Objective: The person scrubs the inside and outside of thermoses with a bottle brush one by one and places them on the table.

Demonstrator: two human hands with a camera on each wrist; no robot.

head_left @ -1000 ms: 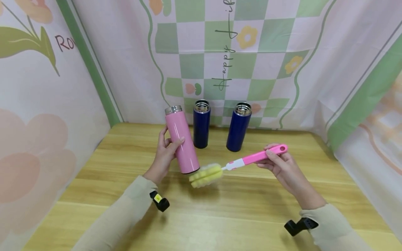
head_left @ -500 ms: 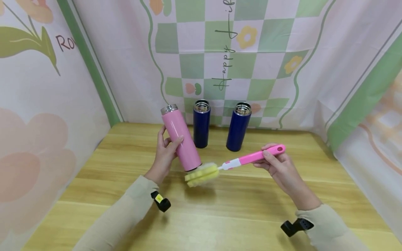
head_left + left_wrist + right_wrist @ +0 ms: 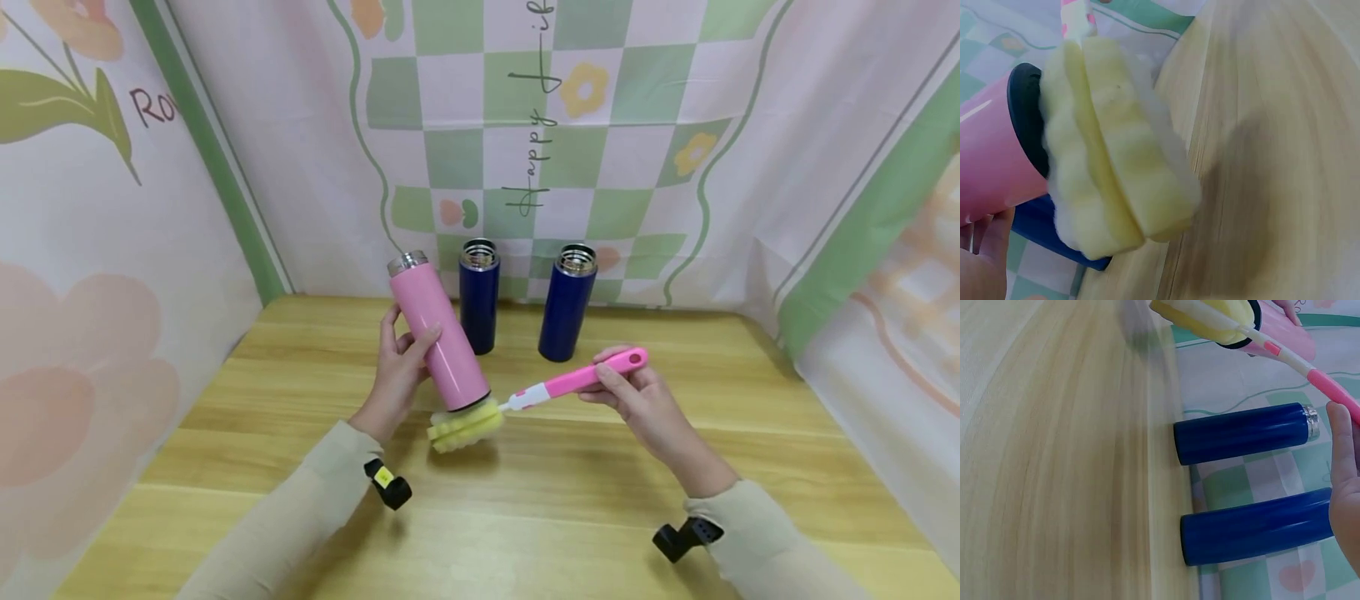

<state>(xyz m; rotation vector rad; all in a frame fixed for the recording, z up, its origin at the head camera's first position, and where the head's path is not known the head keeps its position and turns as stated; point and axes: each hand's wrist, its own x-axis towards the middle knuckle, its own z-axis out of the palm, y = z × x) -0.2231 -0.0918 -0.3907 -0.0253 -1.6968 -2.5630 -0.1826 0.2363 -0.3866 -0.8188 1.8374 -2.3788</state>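
Observation:
My left hand point(image 3: 400, 371) grips a pink bottle point(image 3: 438, 329) with a bare metal neck, tilted so its base points down and to the right, raised off the table. In my right hand point(image 3: 637, 400) is the pink handle of a bottle brush point(image 3: 577, 381), pinched between thumb and fingers. The brush's yellow sponge head point(image 3: 1113, 150) lies against the dark base point(image 3: 1027, 115) of the bottle in the left wrist view. Fingers of the left hand show at that view's lower left corner.
Two dark blue bottles without lids stand upright at the back of the wooden table point(image 3: 525, 533), one point(image 3: 479, 300) just behind the pink bottle, the other point(image 3: 567, 308) farther right. Behind them hangs a patterned curtain point(image 3: 525, 150).
My right hand has moved left with the bottle brush, carrying the sponge along the pink bottle's base. The pink bottle has tilted further, its base shifting slightly right.

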